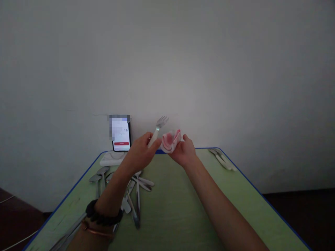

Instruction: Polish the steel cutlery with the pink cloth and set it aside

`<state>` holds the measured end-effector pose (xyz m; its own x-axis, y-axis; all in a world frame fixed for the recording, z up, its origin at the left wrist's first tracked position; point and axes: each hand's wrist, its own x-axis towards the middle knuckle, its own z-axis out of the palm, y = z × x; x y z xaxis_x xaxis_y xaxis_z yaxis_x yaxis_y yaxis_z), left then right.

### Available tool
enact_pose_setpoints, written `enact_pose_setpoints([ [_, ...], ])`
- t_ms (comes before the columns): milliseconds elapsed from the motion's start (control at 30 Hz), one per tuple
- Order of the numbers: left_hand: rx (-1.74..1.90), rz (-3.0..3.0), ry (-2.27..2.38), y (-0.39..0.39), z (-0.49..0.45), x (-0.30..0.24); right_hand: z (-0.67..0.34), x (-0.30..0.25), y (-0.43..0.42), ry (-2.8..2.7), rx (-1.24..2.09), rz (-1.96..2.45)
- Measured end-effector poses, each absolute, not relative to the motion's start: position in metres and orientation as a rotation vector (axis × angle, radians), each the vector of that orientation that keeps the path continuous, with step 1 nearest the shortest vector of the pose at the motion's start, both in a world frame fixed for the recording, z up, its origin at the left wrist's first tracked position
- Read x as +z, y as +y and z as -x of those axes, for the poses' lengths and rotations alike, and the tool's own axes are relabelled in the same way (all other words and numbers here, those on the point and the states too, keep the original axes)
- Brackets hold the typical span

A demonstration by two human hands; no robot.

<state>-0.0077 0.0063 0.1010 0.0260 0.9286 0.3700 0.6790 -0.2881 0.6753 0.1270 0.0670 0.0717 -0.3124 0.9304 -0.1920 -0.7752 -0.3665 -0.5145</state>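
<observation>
My left hand [143, 148] is closed around the white handle of a fork [156, 131], its metal tines pointing up and to the right. Just right of it, my right hand [185, 150] holds a folded pink and white cloth [170, 141] from below, with the thumb raised. Fork head and cloth are close together in the air above the table's far edge; whether they touch I cannot tell. Below my left arm lies a pile of cutlery [137, 195], partly hidden by the forearm, with spoons [102, 170] at its far left.
The green table [178, 209] has a blue edge and stands against a pale wall [167, 69]. A phone [121, 134] leans upright behind a white block [112, 158] at the back left. White-handled forks [222, 160] lie at the back right.
</observation>
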Motion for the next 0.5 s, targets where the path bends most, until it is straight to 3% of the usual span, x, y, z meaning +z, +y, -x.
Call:
enact_pose_setpoints([
  [267, 0.935, -1.880, 1.474, 0.0038, 0.0094, 0.1037, -0.1260, 0.0674, 0.0674, -0.591, 1.901, 0.566],
  [500, 0.806, -2.190, 1.581, 0.0083, 0.0037, 0.0957, -0.1210, 0.0732, 0.0614, -0.532, 1.890, 0.500],
])
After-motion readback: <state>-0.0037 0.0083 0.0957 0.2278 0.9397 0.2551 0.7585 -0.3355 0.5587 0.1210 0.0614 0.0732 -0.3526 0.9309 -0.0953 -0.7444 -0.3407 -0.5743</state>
